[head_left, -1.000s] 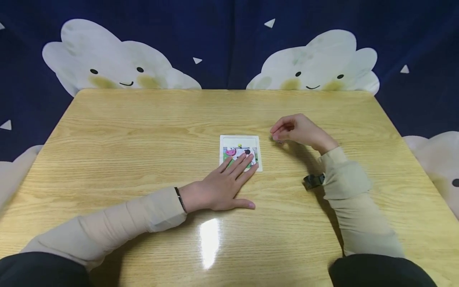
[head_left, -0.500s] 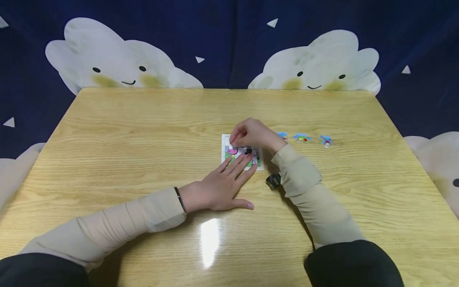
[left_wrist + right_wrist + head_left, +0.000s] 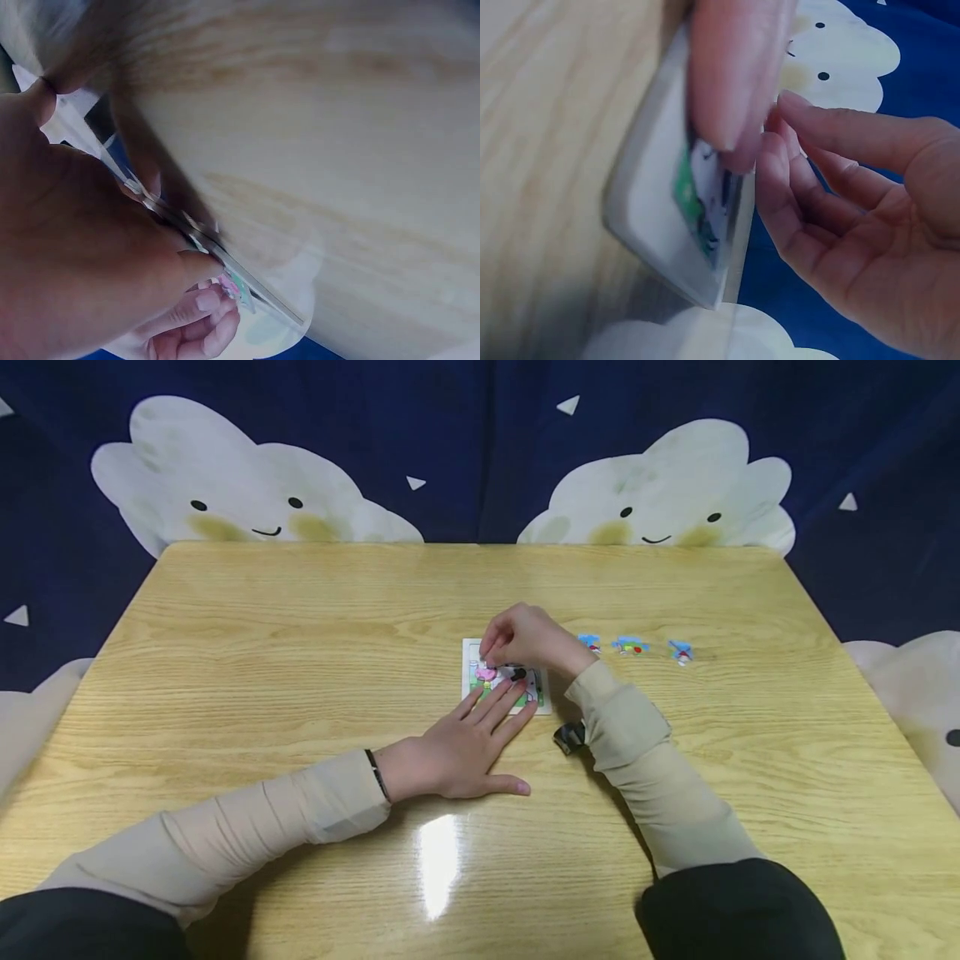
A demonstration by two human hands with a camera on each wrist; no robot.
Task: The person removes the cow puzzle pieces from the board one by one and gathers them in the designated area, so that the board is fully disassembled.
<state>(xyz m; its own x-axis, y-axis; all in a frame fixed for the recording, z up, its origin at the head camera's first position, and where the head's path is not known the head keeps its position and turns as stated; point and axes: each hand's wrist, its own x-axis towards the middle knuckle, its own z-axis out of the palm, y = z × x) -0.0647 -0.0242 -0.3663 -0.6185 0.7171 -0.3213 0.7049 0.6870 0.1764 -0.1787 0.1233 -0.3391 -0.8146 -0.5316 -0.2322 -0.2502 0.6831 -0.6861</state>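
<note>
A white-framed jigsaw puzzle [image 3: 470, 650] with a cow picture lies at the middle of the table. My left hand [image 3: 468, 752] rests flat with spread, straight fingers over its lower part. My right hand [image 3: 525, 637] is above the puzzle's upper left, its thumb and fingertips pinching a small puzzle piece that the fingers mostly hide. The cow's pink muzzle [image 3: 485, 674] shows just below those fingertips. In the right wrist view, the left fingers [image 3: 731, 82] press on the puzzle, and the curled right hand [image 3: 855, 195] is beside them.
Three loose puzzle pieces lie right of the puzzle: one [image 3: 589, 643] partly behind the right hand, one [image 3: 631, 646] in the middle, and another [image 3: 681, 652] farther right. The wooden table [image 3: 300, 610] ends at a dark blue curtain [image 3: 465, 452] with clouds.
My right hand has moved left from the loose pieces to the puzzle's upper left, uncovering them, and has stayed there over the last half second. The left hand has stayed put.
</note>
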